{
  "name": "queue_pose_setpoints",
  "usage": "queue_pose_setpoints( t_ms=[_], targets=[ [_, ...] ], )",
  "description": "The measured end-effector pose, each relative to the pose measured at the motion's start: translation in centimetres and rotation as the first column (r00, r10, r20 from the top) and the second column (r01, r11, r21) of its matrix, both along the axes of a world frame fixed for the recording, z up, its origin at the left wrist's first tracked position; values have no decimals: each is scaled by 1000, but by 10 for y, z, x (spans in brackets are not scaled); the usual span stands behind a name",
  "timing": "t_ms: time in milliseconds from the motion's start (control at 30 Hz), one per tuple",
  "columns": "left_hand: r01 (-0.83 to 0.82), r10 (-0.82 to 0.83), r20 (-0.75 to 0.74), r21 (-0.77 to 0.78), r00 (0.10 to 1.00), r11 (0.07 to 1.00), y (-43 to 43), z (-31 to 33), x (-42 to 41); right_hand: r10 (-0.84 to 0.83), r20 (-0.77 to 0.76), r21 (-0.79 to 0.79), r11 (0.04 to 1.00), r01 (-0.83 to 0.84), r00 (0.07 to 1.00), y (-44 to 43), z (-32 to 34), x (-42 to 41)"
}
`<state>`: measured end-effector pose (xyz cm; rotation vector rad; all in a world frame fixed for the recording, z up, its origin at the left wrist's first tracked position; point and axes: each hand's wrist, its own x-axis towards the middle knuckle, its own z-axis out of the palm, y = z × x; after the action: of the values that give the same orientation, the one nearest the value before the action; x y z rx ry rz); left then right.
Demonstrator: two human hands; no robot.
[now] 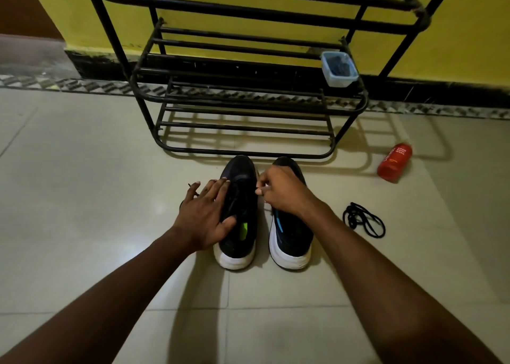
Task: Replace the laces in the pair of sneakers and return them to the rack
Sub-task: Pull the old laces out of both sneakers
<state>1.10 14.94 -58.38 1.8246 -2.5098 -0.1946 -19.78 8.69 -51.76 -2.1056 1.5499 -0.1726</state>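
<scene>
Head view. Left hand (205, 212), fingers spread flat, steadies left sneaker (239, 170); right hand (284, 195) pinches its lace (235, 200). Advice: pull evenly, sneaker pinned down.

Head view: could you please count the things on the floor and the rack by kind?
Sneakers: 2
Loose black lace: 1
Red bottle: 1
Plastic container: 1
Shoe rack: 1
Total: 6

The left sneaker (237, 249) and right sneaker (292, 242), dark with white soles, stand side by side before me, toes toward the black rack (248, 103). A black lace (352, 218) lies loosely coiled near their right.
</scene>
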Motion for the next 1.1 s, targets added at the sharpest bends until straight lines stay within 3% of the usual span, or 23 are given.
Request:
queue_pose_setpoints(
  t_ms=[67,100,167,200,233,267,333,367,433,533,567,633,733,767,900,1000,1100],
  targets=[
    [3,-3,8,-15,1000,1000,-1,0,0,-122,122,-201,969,144,985,1,-3,2],
    [3,-3,8,-15,1000,1000,-1,-1,-1,-218,268,-215,936,279,939,0,-1,4],
    [2,-2,9,-13,1000,1000,-1,-1,0,-442,597,97,869,486,670,0,12,8],
    [1,-1,9,-8,1000,1000,-1,-1,0,-556,667,324,816,478,497,0,15,11],
    [0,0,6,-4,1000,1000,-1,-1,0,-619,677,456,777,434,398,1,17,11],
    [-3,3,0,-2,1000,1000,-1,-1,0,-613,648,452,787,420,452,2,18,11],
    [-7,7,-11,1,1000,1000,-1,-1,0,-372,517,148,926,348,771,6,12,5],
    [-5,5,-13,2,1000,1000,0,-1,0,-222,403,1,970,242,888,9,9,4],
    [3,-3,-9,0,1000,1000,0,-1,-1,17,243,-83,997,4,970,14,9,7],
    [-8,8,4,-8,1000,1000,0,-1,-1,158,-142,-121,977,-175,977,12,14,15],
    [-11,11,8,-10,1000,1000,0,0,-1,154,-192,-125,976,-180,969,9,18,15],
    [-9,9,6,-15,1000,1000,0,0,-2,118,-144,-90,987,-131,983,-1,24,10],
    [-5,5,-4,-6,1000,1000,-1,0,-1,2,86,-80,997,5,996,-7,30,0],
    [-7,7,-8,-3,1000,1000,0,0,-2,7,90,-71,997,0,996,-8,31,-3],
    [-16,16,-27,0,999,1000,0,0,-2,140,-146,-19,989,-144,979,-4,21,-4],
    [-13,13,-39,-9,999,1000,0,-2,-1,59,19,-244,968,-53,998,-1,13,-3],
    [-6,6,-39,-1,999,1000,-1,-2,-1,-118,281,-346,913,215,952,4,5,0]
  ],
)
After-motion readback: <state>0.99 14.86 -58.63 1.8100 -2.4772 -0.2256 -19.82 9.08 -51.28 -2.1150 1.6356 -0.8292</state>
